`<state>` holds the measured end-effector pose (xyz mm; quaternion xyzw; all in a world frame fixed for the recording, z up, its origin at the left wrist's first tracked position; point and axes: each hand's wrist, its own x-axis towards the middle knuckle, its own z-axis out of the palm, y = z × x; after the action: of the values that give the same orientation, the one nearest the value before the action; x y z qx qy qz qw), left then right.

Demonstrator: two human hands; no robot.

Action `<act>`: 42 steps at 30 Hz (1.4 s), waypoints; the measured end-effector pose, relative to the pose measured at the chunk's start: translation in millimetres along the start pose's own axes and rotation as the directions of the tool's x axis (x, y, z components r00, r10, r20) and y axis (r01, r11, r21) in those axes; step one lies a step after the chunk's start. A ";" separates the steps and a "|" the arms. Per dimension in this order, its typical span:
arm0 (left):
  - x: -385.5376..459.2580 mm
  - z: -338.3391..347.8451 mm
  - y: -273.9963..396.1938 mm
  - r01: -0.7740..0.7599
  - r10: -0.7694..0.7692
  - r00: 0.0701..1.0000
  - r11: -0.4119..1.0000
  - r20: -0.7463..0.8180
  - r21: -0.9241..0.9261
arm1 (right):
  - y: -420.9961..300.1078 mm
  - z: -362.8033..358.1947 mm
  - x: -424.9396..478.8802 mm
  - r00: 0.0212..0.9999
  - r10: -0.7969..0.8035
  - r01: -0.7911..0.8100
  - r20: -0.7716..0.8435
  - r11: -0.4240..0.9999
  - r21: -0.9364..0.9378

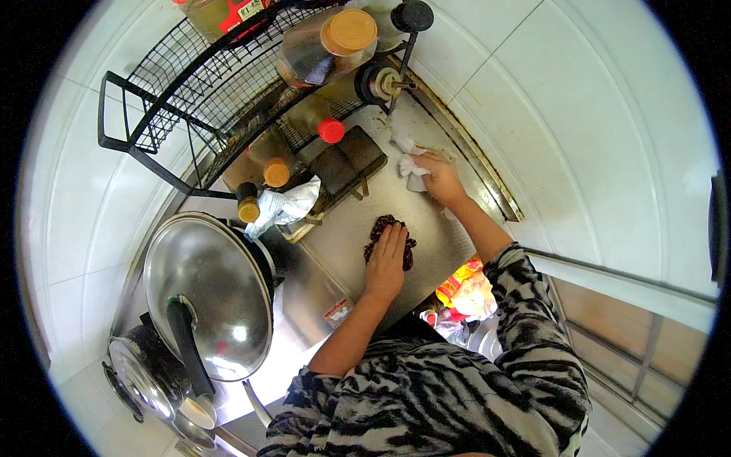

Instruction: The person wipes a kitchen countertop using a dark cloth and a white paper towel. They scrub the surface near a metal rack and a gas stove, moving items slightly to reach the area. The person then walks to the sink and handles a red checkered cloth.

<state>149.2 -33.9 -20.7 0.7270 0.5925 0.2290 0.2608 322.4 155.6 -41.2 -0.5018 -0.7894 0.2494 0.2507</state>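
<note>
My left hand (388,263) lies flat, fingers together, on a dark patterned cloth (410,251) spread on the stainless-steel counter (434,240). Farther out and to the right, my right hand (442,177) grips a crumpled white tissue (412,167) against the counter, near its raised back-right edge. Bits of debris show on the metal just beyond the tissue. A dark brown box-like container (351,157) with divided lids stands left of my right hand. Part of the cloth is hidden under my left fingers.
A black wire rack (188,103) holds jars, including a large orange-lidded one (349,31). Several capped bottles stand beneath it, beside a crumpled white plastic packet (285,205). A wok with a domed metal lid (211,285) and a lidded pot (143,377) occupy the left. Bags (468,288) sit below the counter's edge.
</note>
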 end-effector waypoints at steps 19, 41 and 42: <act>1.0 -1.5 -5.3 -0.031 0.028 0.998 0.998 0.058 0.051 | -7.1 25.9 69.4 0.973 -0.045 0.001 -0.225 0.982 -0.191; -0.1 -3.9 -0.3 -0.053 0.038 0.995 0.985 0.095 0.166 | -23.9 59.2 112.2 0.941 -0.321 0.306 -0.112 0.943 -0.128; -1.1 -4.6 -2.4 -0.046 0.031 0.995 0.984 0.090 0.170 | -24.4 52.7 92.1 0.918 -0.357 0.338 -0.174 0.932 -0.127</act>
<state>144.3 -34.1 -18.8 0.7674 0.5839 0.1502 0.2181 237.9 223.5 -51.6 -0.3867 -0.8485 0.1133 0.3429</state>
